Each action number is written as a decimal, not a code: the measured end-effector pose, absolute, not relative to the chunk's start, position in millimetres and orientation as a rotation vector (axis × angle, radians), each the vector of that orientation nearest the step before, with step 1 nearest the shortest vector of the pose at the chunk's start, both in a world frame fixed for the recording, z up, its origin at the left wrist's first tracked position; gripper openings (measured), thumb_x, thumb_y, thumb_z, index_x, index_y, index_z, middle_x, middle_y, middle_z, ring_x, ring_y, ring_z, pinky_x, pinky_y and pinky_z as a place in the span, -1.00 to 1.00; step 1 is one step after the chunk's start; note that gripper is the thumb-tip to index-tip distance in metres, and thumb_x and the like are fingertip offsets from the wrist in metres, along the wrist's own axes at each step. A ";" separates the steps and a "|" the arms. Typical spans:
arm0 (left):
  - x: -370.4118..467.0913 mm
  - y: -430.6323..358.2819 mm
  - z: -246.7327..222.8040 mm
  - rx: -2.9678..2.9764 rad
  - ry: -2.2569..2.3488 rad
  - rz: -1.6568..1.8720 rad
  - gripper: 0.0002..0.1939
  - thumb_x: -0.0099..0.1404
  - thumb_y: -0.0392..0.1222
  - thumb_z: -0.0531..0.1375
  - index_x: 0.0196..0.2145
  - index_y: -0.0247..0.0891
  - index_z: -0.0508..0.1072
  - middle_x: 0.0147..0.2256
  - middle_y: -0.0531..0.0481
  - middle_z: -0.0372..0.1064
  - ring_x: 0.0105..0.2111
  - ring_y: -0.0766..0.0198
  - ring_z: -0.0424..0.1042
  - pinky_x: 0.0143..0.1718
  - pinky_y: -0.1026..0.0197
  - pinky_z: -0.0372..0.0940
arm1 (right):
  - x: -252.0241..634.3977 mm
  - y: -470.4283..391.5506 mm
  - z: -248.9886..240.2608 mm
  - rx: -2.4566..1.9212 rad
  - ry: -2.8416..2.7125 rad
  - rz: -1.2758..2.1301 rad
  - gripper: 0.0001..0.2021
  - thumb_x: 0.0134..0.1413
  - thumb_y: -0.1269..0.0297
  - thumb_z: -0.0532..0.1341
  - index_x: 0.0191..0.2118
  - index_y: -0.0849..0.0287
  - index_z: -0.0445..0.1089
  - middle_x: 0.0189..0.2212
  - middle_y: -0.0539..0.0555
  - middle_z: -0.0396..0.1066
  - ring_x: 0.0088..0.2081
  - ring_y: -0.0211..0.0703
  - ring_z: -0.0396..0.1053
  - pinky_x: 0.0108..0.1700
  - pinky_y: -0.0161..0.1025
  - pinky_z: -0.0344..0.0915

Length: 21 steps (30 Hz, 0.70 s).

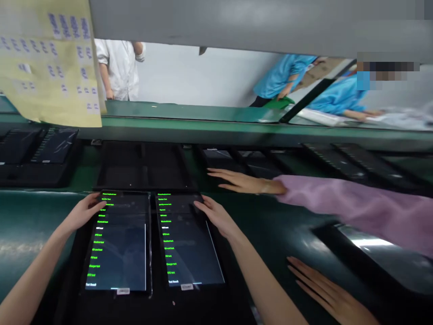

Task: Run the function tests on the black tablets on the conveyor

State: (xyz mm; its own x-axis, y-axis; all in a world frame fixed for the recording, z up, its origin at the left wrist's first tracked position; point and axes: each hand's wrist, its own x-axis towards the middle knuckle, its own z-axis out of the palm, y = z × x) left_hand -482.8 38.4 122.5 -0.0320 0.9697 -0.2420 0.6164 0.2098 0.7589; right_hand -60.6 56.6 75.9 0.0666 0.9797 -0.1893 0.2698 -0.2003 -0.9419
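Note:
Two tablets lie side by side on a black tray (pixel 149 311) in front of me. The left tablet (pixel 118 248) and the right tablet (pixel 189 248) both have lit dark screens with a column of mostly green test lines. Each has a small white label at its near edge. My left hand (pixel 84 211) is closed around the tray's far left corner, its thumb over the left tablet's edge. At the far right corner my right hand (pixel 216 216) grips likewise, thumb by the right tablet's edge. The fingertips under the tray are hidden.
A co-worker's pink-sleeved arm (pixel 324 194) reaches in from the right; another outstretched hand (pixel 328 291) is below it. Beyond my tray sits another black tray (pixel 142 183). More trays with tablets line the green belt. A yellow paper (pixel 50 99) hangs at upper left. People stand behind.

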 end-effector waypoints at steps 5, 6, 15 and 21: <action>-475.5 52.5 126.7 1.470 1.819 0.635 -0.25 0.07 0.39 0.08 -0.09 -0.36 0.40 -0.06 -0.23 0.43 -0.01 -0.08 0.37 0.05 0.08 0.25 | -63.8 70.5 81.7 -1.687 -1.296 1.110 -0.58 -0.06 -0.05 0.26 -0.19 0.21 0.43 -0.15 0.19 0.50 -0.04 0.08 0.41 -0.04 -0.15 0.31; -475.1 54.2 127.5 1.470 1.822 0.639 -0.29 0.07 0.38 0.08 -0.13 -0.34 0.41 -0.08 -0.21 0.44 -0.03 -0.08 0.38 0.03 0.09 0.26 | -64.8 73.3 82.4 -1.726 -1.294 1.088 -0.58 -0.05 -0.07 0.25 -0.23 0.22 0.44 -0.19 0.20 0.50 -0.08 0.10 0.42 -0.06 -0.13 0.31; -479.9 61.1 120.0 1.446 1.778 0.703 -0.35 0.15 0.34 0.07 -0.13 -0.31 0.48 -0.12 -0.12 0.47 -0.08 0.00 0.41 0.00 0.14 0.25 | -71.6 90.0 78.3 -1.932 -1.267 0.952 -0.55 -0.06 -0.11 0.21 -0.39 0.26 0.45 -0.31 0.31 0.48 -0.11 0.28 0.40 -0.07 -0.02 0.26; -476.8 61.3 121.8 1.414 1.736 0.759 -0.40 0.06 0.32 0.21 -0.25 -0.31 0.51 -0.18 -0.12 0.49 -0.08 -0.03 0.40 -0.01 0.16 0.23 | -65.4 91.0 68.1 -1.854 -1.168 0.995 -0.41 0.05 -0.23 0.05 -0.16 0.24 0.47 -0.16 0.29 0.49 0.01 0.16 0.38 -0.01 -0.07 0.33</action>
